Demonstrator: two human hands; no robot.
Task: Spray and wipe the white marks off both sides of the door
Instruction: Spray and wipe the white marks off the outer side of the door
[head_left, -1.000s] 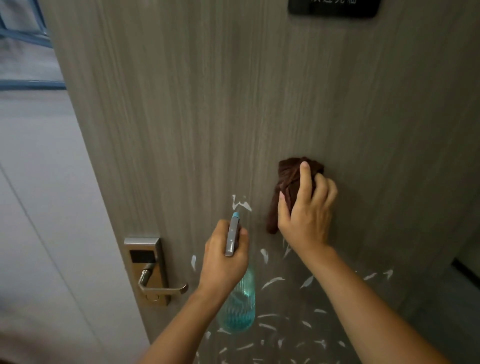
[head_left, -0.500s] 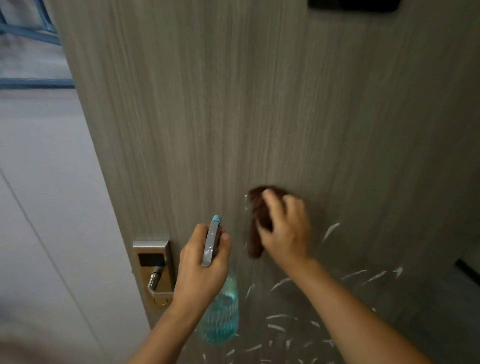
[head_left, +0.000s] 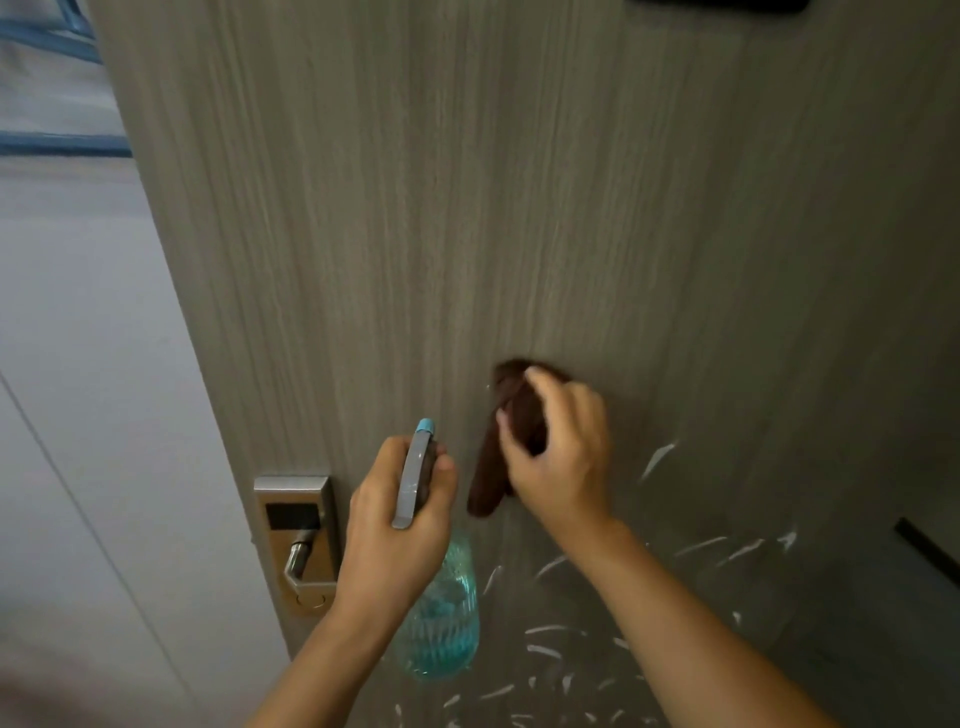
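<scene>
Wiping step: the right hand (head_left: 558, 457) presses the bunched brown cloth (head_left: 498, 457) to the door (head_left: 467, 208), while the left hand (head_left: 395, 525) grips the spray bottle (head_left: 441, 618). Next, I'd say, comes sweeping down through the white marks (head_left: 550, 639) below.

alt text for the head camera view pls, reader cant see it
A right hand presses a brown cloth against a grey wood-grain door, while the left hand holds a blue spray bottle. White marks streak the door below; a metal handle sits left.

Right hand (head_left: 563, 457) with brown cloth (head_left: 511, 441) sits lower and toward 9 o'clock than a second ago, over the spot where the white squiggle showed; only a faint speck (head_left: 488, 387) remains. Spray bottle (head_left: 441, 613) sits slightly toward 9 o'clock.
</scene>
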